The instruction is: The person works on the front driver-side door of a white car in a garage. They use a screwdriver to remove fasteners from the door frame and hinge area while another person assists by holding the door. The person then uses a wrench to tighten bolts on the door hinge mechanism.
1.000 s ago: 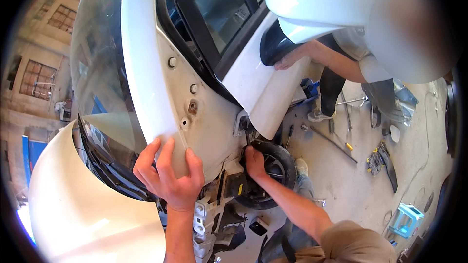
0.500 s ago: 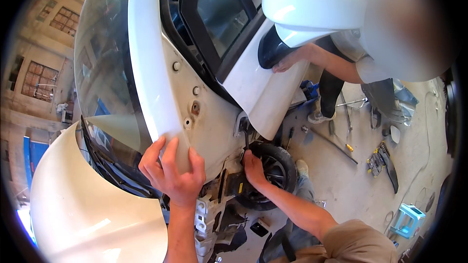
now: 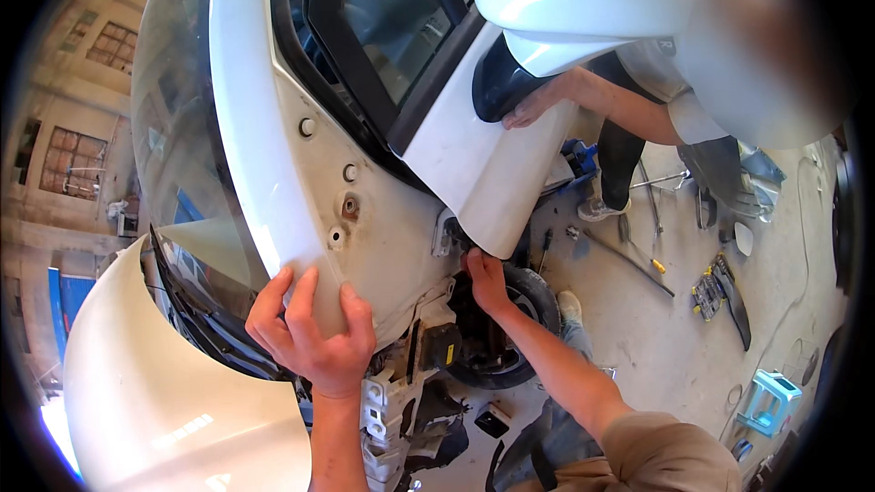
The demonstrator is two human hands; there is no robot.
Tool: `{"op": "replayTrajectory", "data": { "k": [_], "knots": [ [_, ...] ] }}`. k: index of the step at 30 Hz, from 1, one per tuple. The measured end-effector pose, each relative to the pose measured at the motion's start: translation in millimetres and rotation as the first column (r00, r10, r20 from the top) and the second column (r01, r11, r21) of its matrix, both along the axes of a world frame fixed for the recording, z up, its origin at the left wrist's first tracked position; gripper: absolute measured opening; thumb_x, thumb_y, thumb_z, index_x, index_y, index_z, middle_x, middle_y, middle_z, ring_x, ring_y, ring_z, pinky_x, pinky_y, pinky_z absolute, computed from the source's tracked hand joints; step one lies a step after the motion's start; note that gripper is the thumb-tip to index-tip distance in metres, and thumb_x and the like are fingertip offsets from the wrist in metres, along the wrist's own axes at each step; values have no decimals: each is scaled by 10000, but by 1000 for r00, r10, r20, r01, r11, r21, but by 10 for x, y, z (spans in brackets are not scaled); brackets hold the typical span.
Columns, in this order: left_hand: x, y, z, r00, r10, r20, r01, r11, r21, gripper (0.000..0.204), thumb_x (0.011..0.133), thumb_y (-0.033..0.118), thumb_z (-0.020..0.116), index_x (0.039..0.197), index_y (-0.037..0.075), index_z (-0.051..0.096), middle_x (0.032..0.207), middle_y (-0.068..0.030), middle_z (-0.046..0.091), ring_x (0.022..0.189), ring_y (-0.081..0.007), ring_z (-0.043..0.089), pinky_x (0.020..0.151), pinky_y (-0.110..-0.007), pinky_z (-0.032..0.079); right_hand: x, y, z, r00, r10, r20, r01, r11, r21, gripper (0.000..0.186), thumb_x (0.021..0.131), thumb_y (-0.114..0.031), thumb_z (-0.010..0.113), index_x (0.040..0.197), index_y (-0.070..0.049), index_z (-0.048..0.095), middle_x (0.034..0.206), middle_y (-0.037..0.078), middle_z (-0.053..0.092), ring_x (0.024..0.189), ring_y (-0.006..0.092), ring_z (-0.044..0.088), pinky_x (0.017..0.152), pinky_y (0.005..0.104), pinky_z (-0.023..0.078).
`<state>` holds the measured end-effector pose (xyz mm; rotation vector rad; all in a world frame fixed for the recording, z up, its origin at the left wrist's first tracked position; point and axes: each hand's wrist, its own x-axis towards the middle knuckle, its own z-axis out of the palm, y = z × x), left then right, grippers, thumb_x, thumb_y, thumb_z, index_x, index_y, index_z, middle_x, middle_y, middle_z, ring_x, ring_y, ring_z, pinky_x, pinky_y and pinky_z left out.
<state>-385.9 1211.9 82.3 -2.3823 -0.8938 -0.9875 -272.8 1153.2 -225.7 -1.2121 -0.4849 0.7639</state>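
My left hand (image 3: 314, 333) rests with spread fingers on the white car's body (image 3: 365, 282), at the base of the windscreen pillar. At the front edge of the white car door (image 3: 492, 164), my right hand (image 3: 486, 281) is closed beside the door hinge (image 3: 445, 235); what its fingers hold is hidden. The door stands ajar and tilted. Across it, another person's hand (image 3: 538, 102) supports the underside of the door mirror (image 3: 556, 9). Below my right hand sits the black wheel (image 3: 519, 319), partly covered by my forearm.
The white bonnet (image 3: 182, 383) and windscreen (image 3: 182, 173) lie to the left. On the floor at right are a long bar (image 3: 629, 262), a screwdriver (image 3: 547, 244), a tool set (image 3: 715, 296) and a light-blue stool (image 3: 770, 403). Stripped body parts (image 3: 387, 415) stand between my arms.
My right hand has moved up along the dark rod seen above it earlier, closer to the hinge, covering the rod. My left hand stays on the body panel. The view has shifted slightly.
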Motion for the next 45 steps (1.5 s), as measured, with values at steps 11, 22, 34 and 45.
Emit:
{"op": "replayTrajectory", "data": {
  "k": [11, 22, 34, 45],
  "knots": [
    [8, -37, 1, 1000, 15, -2, -15, 999, -42, 394, 757, 75, 714, 1140, 28, 630, 1206, -167, 564, 1085, -327, 532, 911, -429, 452, 105, 163, -126, 926, -117, 360, 112, 993, 35, 360, 1044, -236, 474, 767, -17, 547, 711, 84, 557, 690, 273, 498, 714, 386, 435],
    [24, -31, 1, 1000, 25, -8, -25, 999, -44, 402, 746, 53, 723, 1137, 24, 632, 1204, -170, 564, 1085, -327, 532, 909, -421, 456, 44, 34, -269, 993, 117, 9, -117, 993, 9, 439, 1077, -288, 463, 711, -45, 452, 648, -16, 399, 640, 93, 385, 579, 300, 324],
    [5, -24, -40, 997, 49, -63, -49, 999, -4, 402, 754, 99, 718, 1134, 9, 623, 1204, -184, 520, 1076, -341, 517, 850, -416, 466, -248, 80, -116, 987, -147, -59, 144, 988, -49, 385, 1003, -277, 591, 755, 16, 579, 619, -6, 489, 662, 65, 426, 580, 317, 376],
    [2, -41, 32, 1000, 1, -18, -2, 999, -47, 396, 743, 96, 719, 1121, 19, 631, 1179, -181, 561, 1064, -342, 538, 912, -439, 451, -138, -72, -142, 990, -51, -135, 39, 995, -90, 522, 1063, -370, 486, 650, -54, 436, 592, -53, 368, 607, 52, 363, 532, 310, 279]
  ]
}}
